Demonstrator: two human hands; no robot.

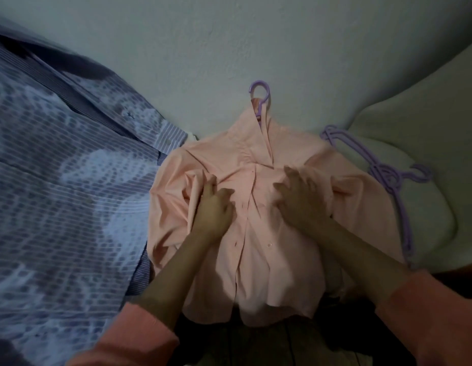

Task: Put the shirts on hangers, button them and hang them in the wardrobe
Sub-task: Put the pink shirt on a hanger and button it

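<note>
A pale pink shirt [258, 249] lies face up on the bed, mounted on a purple hanger whose hook [260, 92] sticks out above the collar. Its front placket runs down the middle with small buttons showing. My left hand [213, 207] lies on the left chest panel, fingers loosely bent against the cloth beside the placket. My right hand [301, 196] lies spread on the right chest panel, fingers straight; it is blurred. Both hands sit apart, one on each side of the placket.
A blue striped and patterned shirt [65, 180] is spread over the left of the bed. Spare purple hangers [388, 178] lie at the right, next to a pale pillow [420, 133]. The light bedsheet [229, 48] stretches behind.
</note>
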